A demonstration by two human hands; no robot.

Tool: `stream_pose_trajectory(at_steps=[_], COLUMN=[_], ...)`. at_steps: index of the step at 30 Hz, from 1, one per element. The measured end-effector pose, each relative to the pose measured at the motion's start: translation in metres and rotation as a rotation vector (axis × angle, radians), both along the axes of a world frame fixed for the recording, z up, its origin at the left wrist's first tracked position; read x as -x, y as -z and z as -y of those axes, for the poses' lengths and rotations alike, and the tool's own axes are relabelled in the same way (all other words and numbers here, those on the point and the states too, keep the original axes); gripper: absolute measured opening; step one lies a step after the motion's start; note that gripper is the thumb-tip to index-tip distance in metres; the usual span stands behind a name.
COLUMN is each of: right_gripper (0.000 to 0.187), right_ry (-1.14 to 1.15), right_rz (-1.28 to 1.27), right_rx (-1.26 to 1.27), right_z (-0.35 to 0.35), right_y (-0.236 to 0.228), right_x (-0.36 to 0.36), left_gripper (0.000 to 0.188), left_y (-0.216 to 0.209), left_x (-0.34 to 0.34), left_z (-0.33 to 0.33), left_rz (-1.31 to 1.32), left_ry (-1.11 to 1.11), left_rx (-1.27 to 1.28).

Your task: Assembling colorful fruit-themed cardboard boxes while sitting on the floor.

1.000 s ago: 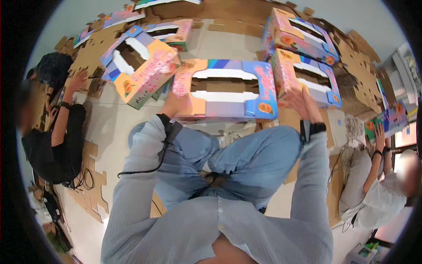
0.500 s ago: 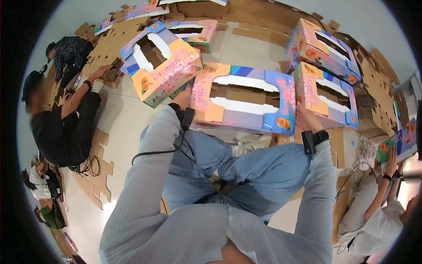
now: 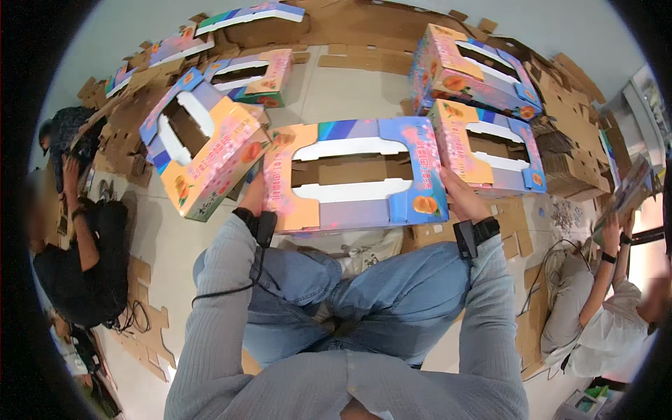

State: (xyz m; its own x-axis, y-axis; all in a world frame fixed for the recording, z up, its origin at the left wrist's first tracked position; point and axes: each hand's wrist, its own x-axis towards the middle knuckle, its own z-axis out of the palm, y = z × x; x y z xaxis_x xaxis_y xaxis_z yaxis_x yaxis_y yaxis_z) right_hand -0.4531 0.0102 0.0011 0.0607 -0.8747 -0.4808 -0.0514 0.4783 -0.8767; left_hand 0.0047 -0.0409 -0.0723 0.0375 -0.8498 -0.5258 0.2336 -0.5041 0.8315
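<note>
Pale floor spreads out beyond our knees, littered with flat brown cardboard sheets [image 3: 364, 24] and finished colourful fruit boxes. We sit on it in jeans with our legs folded, and the folded box [image 3: 353, 173] we are working on lies just ahead of our knees, held between both hands.

Our left hand [image 3: 257, 190] grips the box's near left corner, by its orange end, and is largely hidden behind that panel, so we cannot make out how its fingers lie. Our right hand [image 3: 460, 198] clasps the blue right end, palm against the side wall and fingers running up along it. We judge that holding both ends squeezes the walls upright and keeps the box square with its windowed top facing us. Both forearms reach forward nearly parallel, grey sleeves pulled to the wrists, each wrist carrying a black band [image 3: 474, 233]; a thin black cable [image 3: 238, 287] trails from the left one across our thigh.

Just beyond our left hand a second box [image 3: 203, 150] leans tilted against the one we hold. Beyond our right hand two more boxes [image 3: 486, 143] sit side by side. Far to our left a person in black [image 3: 84, 259] works on the floor; far to our right another in white [image 3: 605, 322] does too.
</note>
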Motion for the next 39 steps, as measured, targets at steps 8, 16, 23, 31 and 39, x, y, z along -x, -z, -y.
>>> stream_pose_trajectory(at_steps=[8,16,23,31,39], right_gripper=[0.058,0.055,0.053,0.066,0.083], right_ry=[0.018,0.096,0.685,0.49,0.687], right_rz=[0.181,0.26,-0.082,-1.347,-0.231], right_rx=[0.37,0.513,0.615,0.826,0.321], right_z=[-0.015,-0.036,-0.046,-0.068,-0.073], right_y=[-0.021,-0.059,-0.05,-0.028,-0.007], right_x=[0.016,0.061,0.105,0.077,0.074], left_gripper=[0.045,0.046,0.041,0.055,0.077], left_y=[-0.04,-0.086,-0.093,-0.093,-0.093], left_x=[0.019,0.059,0.156,0.282,0.28], left_z=[-0.019,-0.035,-0.009,0.027,0.04], left_rz=[-0.225,-0.401,-0.464,-0.503,-0.113], left_ry=[0.12,0.213,0.267,0.303,0.6], left_rx=[-0.079,0.119,0.258,0.33,0.183])
